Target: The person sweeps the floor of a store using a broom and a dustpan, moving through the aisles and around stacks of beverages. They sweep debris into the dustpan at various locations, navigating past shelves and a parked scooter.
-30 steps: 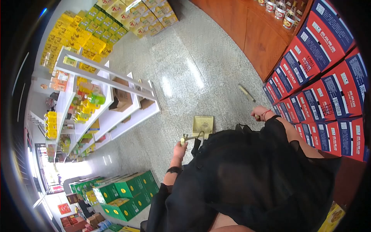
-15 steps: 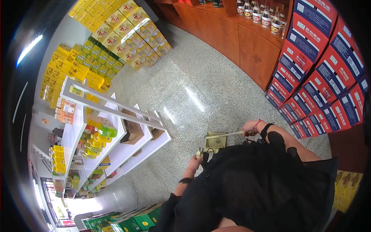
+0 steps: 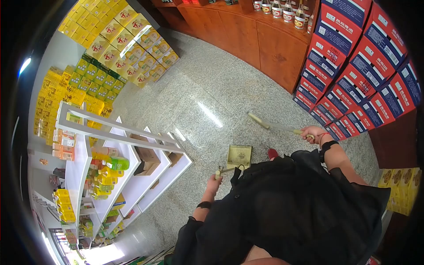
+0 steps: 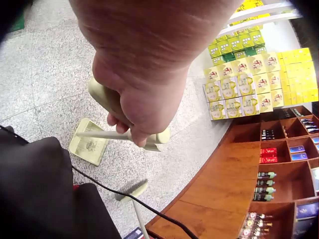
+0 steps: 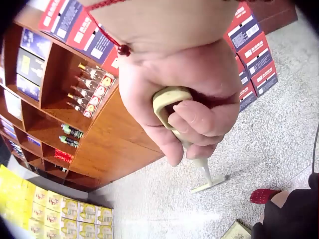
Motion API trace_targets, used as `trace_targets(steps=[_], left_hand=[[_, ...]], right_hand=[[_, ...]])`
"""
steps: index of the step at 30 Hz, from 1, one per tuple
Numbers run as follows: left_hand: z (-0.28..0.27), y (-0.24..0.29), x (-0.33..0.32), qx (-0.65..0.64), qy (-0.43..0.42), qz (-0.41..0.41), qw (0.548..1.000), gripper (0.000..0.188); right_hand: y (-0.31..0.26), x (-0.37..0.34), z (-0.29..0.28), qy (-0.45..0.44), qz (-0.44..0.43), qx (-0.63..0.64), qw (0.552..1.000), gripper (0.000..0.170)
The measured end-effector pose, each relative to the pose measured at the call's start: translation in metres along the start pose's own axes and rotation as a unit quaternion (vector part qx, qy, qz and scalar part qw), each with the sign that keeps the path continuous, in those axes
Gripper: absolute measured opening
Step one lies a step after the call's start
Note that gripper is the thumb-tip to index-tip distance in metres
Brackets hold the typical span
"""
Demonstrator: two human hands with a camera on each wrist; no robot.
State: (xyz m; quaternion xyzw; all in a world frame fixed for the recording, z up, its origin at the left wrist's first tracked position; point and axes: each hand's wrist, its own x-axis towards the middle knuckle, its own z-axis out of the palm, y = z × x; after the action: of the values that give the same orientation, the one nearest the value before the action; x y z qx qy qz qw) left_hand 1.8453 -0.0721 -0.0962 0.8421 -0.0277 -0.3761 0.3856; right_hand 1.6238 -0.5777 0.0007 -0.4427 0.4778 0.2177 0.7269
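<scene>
In the head view my left hand (image 3: 213, 184) grips the upright handle of a pale yellow dustpan (image 3: 240, 155), whose pan lies on the speckled floor before me. The left wrist view shows the fingers curled round that handle, with the pan (image 4: 89, 144) beyond. My right hand (image 3: 313, 134) holds a broom (image 3: 258, 120) out to the right, its head on the floor ahead of the pan and apart from it. Seen from the right wrist, the fingers wrap the looped end of the broom handle (image 5: 172, 94); the broom head (image 5: 209, 184) is farther off.
White shelving (image 3: 168, 170) with bottles stands to the left. Red and blue cartons (image 3: 353, 70) are stacked at the right beside a wooden cabinet (image 3: 278, 53) bearing bottles. Yellow boxes (image 3: 137, 48) rise at the back. A red shoe (image 3: 273, 153) shows near the pan.
The broom came in across the dustpan half a second ago, then swung forward and away to the right. The left hand keeps its grip on the dustpan. The head view has shifted.
</scene>
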Motion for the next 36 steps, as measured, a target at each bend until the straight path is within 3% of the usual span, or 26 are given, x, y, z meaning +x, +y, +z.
trace_targets(steps=[1,3,5,10,12,14,17,19,20,21,22,23,24,25,26,27,28,30,34,36], left_hand=[[-0.001,-0.003,0.003,0.002,-0.003,-0.003,1.000,0.022],[-0.005,0.000,0.013,-0.039,-0.012,-0.001,0.999,0.023],[-0.004,0.006,0.019,-0.048,-0.007,0.003,0.999,0.023],[-0.008,0.026,0.038,-0.056,-0.019,-0.032,0.998,0.022],[-0.006,0.037,0.048,-0.073,-0.002,-0.044,0.996,0.021],[-0.004,0.046,0.056,-0.135,0.013,-0.066,0.989,0.021],[-0.003,0.080,0.071,-0.113,-0.006,-0.064,0.991,0.022],[0.002,0.106,0.079,-0.094,0.004,-0.070,0.993,0.022],[0.005,0.106,0.091,-0.097,-0.005,-0.058,0.994,0.023],[0.008,0.111,0.098,-0.101,-0.013,-0.047,0.994,0.023],[0.010,0.115,0.105,-0.103,-0.012,-0.050,0.993,0.023],[0.012,0.123,0.112,-0.093,-0.011,-0.051,0.994,0.023],[0.015,0.130,0.119,-0.082,-0.010,-0.051,0.995,0.023],[0.018,0.141,0.124,-0.084,-0.010,-0.054,0.995,0.023],[0.022,0.155,0.127,-0.066,-0.006,-0.043,0.997,0.023],[0.025,0.163,0.129,-0.048,-0.001,-0.032,0.998,0.024],[0.028,0.160,0.141,-0.038,-0.012,-0.054,0.998,0.025],[0.033,0.177,0.150,-0.035,-0.008,-0.046,0.998,0.025],[0.043,0.200,0.175,-0.013,0.006,-0.031,0.999,0.025],[0.042,0.206,0.188,-0.012,0.009,-0.029,0.999,0.025]], right_hand=[[0.001,0.000,-0.007,0.016,0.000,0.030,0.999,0.040],[0.000,0.006,-0.019,0.029,-0.009,0.052,0.998,0.032],[-0.004,0.020,-0.030,0.085,-0.041,0.067,0.993,0.006],[-0.026,0.090,-0.053,0.158,-0.004,0.127,0.979,0.008],[-0.039,0.124,-0.057,0.195,-0.008,0.207,0.959,0.009],[-0.055,0.144,-0.053,0.182,-0.010,0.200,0.963,0.009],[-0.077,0.178,-0.055,0.170,0.010,0.235,0.957,0.008],[-0.096,0.186,-0.045,0.119,-0.041,0.002,0.992,0.014],[-0.102,0.191,-0.044,0.095,-0.059,-0.122,0.986,0.014],[-0.106,0.206,-0.049,0.092,-0.057,-0.124,0.986,0.014],[-0.110,0.224,-0.055,0.054,-0.203,-0.430,0.878,0.012],[-0.131,0.207,-0.044,0.007,-0.324,-0.681,0.657,0.020],[-0.152,0.190,-0.035,-0.046,-0.293,-0.737,0.608,0.018],[-0.163,0.188,-0.023,-0.049,-0.291,-0.737,0.607,0.018],[-0.171,0.188,-0.018,-0.009,-0.179,-0.606,0.775,0.017],[-0.180,0.187,-0.011,0.033,-0.056,-0.438,0.897,0.016],[-0.195,0.175,0.002,0.032,-0.055,-0.437,0.897,0.016],[-0.227,0.145,0.021,-0.057,-0.006,-0.420,0.906,0.011],[-0.241,0.168,0.023,-0.097,0.057,-0.341,0.933,0.015],[-0.245,0.176,0.012,-0.114,0.037,-0.344,0.931,0.013]])
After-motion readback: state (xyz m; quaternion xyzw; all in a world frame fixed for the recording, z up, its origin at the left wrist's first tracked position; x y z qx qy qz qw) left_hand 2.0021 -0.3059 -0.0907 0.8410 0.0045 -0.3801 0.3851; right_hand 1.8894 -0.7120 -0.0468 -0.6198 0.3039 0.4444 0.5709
